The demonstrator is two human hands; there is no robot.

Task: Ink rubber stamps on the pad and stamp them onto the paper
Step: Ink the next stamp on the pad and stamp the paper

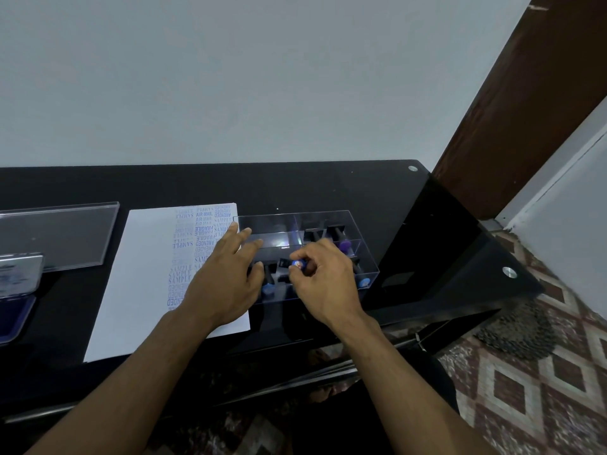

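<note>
Right hand: our right hand (323, 277) is curled over the near part of the clear stamp box (368, 257), thumb and fingertips pinching the blue-capped handle of one rubber stamp (299, 265); we judge this is either picking it out or putting it back, and we cannot tell which.

Left hand: our left hand (230, 274) lies open, fingers spread and fairly straight, across the box's left wall and the right edge of the paper (144, 274); we judge it is there to steady the light box so it does not slide while the other hand works in it.

Stamps: more stamps (343, 244) sit in the box's compartments, dark handles with blue or purple caps, kept sorted within reach just right of the paper.

Paper: it lies flat on the desk (377, 192), left of the box and touching or nearly touching it; blue impressions such as SAMPLE, AIR MAIL, FRAGILE and AMENDED fill columns along its right part, while the left part is bare, so there is room for more.

Ink pad: the ink pad (14, 310) lies open at the far left edge, well apart from the box, with the paper between them.

Clear lid: a clear lid (65, 231) rests on the desk behind the pad, probably set aside to keep the box open.
</note>
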